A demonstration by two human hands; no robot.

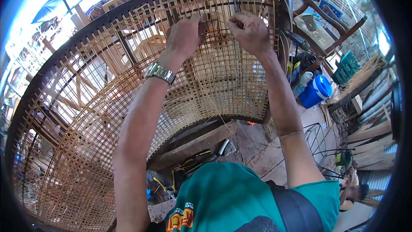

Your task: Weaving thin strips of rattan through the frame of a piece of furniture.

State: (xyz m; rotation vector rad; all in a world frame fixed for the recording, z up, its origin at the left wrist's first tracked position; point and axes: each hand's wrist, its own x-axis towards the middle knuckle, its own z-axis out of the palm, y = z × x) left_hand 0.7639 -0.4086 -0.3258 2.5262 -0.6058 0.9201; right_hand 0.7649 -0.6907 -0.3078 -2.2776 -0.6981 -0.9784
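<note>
A large curved panel of open cane weave (pixel 214 90) spans the view, laced along its edge to a dark wooden frame (pixel 107 18). Near the far edge, my left hand (pixel 184 38) is closed, thumb and fingers pinched at a cane strand among the far rows; some fingertips are hidden by the weave. To its right, my right hand (pixel 251 32) is curled shut with thumb against fingers, just over the mesh; whatever it grips is too small to make out. A thin loose cane strand (pixel 211 99) trails over the panel toward me. A metal watch (pixel 160 73) circles my left wrist.
Under the panel's near edge lies a wooden beam (pixel 193 146) with hand tools around it. At right stand a blue jug (pixel 316 91), a green crate (pixel 346 68), a wooden armchair (pixel 324 32) and a black wire frame (pixel 319 146). Part of another person (pixel 354 189) shows at lower right.
</note>
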